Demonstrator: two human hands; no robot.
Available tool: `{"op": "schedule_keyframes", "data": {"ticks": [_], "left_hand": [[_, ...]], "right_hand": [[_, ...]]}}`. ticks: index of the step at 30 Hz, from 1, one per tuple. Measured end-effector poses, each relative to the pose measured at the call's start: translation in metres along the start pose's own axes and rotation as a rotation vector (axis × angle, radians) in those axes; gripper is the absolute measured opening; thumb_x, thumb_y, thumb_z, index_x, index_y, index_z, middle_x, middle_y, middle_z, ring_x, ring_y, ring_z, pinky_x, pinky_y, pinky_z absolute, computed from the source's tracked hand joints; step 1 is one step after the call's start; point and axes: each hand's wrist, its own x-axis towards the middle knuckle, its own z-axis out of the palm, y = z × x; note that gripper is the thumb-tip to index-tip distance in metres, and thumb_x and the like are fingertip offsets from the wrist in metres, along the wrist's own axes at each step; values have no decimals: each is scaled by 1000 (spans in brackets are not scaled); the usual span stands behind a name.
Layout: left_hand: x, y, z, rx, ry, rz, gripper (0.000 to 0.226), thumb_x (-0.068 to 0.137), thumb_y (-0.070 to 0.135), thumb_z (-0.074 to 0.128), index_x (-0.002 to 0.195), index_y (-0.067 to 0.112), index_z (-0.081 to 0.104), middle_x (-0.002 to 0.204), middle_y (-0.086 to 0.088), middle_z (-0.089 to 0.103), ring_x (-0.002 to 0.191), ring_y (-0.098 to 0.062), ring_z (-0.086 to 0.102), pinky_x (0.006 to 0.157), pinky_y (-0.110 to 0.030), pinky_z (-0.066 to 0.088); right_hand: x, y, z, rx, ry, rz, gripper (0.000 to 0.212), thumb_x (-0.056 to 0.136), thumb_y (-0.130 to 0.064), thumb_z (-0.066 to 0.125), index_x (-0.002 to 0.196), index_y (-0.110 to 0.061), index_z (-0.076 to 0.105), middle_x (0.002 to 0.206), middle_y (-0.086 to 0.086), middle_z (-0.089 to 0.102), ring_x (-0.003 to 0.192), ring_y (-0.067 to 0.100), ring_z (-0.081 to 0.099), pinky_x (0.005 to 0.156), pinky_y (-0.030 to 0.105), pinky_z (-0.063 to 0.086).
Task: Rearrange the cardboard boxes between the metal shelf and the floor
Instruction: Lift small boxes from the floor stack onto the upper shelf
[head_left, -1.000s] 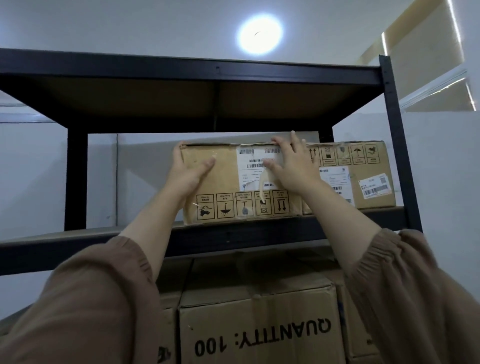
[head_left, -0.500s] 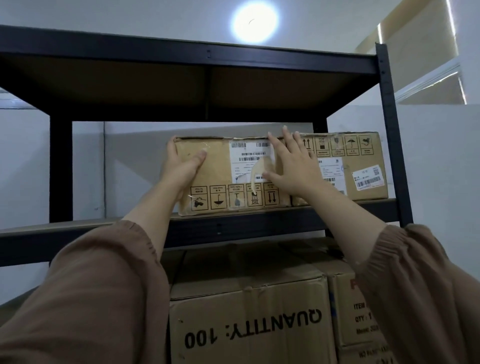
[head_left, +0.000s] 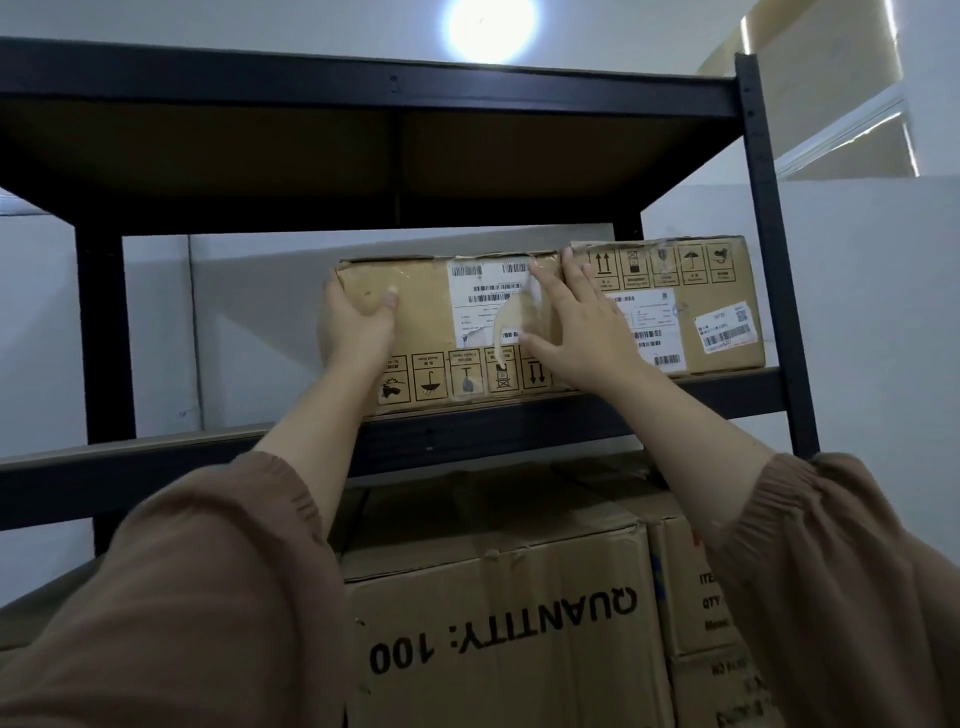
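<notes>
Cardboard box (head_left: 436, 317) sits on the metal shelf (head_left: 467, 434), touching a second box (head_left: 691, 291) on its right; left hand (head_left: 358, 325) grips its left end, right hand (head_left: 576, 332) lies flat, fingers spread, on its front.

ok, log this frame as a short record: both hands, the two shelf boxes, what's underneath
left hand: grips the left end of the left box, thumb on its front
right hand: flat on that box's front, fingers straight
left box: on the metal shelf, handling symbols upside down
right box: same shelf, close beside it, symbols upright
carton below: "QUANTITY: 100" printed upside down
</notes>
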Motion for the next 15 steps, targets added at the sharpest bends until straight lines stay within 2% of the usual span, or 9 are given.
{"op": "schedule_keyframes", "data": {"ticks": [2, 3, 5, 6, 8, 10, 15], "left_hand": [[-18, 5, 12, 100, 94, 66, 85, 90, 49, 62, 157, 26, 15, 159, -7, 28, 144, -31, 31, 112, -57, 34], [-32, 9, 19, 152, 118, 122, 87, 91, 49, 61, 158, 24, 11, 163, -8, 18, 149, -30, 18, 118, -57, 22], [-63, 20, 37, 179, 128, 239, 86, 93, 47, 60, 158, 22, 9, 166, -8, 6, 152, -26, 2, 123, -50, 4], [-79, 23, 47, 151, 112, 299, 83, 93, 46, 59, 158, 22, 12, 165, -8, 8, 152, -25, 2, 123, -48, 4], [-110, 25, 70, 64, 48, 384, 73, 93, 43, 57, 154, 22, 24, 162, -9, 21, 151, -27, 12, 121, -54, 14], [-145, 22, 94, -20, -23, 355, 65, 93, 44, 55, 150, 21, 33, 157, -7, 31, 148, -26, 22, 117, -54, 25], [-251, 15, 153, -69, -117, 233, 53, 95, 38, 55, 144, 18, 44, 148, -2, 45, 143, -23, 33, 115, -52, 31]], "right_hand": [[-8, 0, -4, 43, 17, 4, 81, 93, -49, 58, 157, -35, 11, 166, 1, -9, 153, 24, -3, 120, 56, 15], [-13, 1, -7, 64, 22, 10, 80, 93, -49, 57, 157, -35, 11, 166, 1, -8, 153, 24, -2, 120, 57, 16], [-25, 5, -15, 111, 34, 16, 79, 93, -50, 57, 157, -37, 12, 166, 2, -6, 153, 25, 1, 119, 58, 18], [-33, 8, -19, 136, 44, 18, 79, 93, -49, 58, 156, -37, 12, 166, 2, -5, 153, 25, 2, 119, 58, 19], [-54, 20, -30, 167, 74, 26, 75, 94, -46, 58, 156, -36, 18, 166, 2, -1, 152, 23, 5, 118, 56, 22], [-82, 38, -42, 135, 98, 37, 69, 95, -42, 58, 155, -34, 24, 166, 2, 4, 152, 22, 7, 118, 54, 22], [-163, 98, -79, 43, 41, 101, 62, 94, -39, 58, 151, -34, 33, 166, -2, 9, 152, 19, 9, 120, 49, 13]]}}
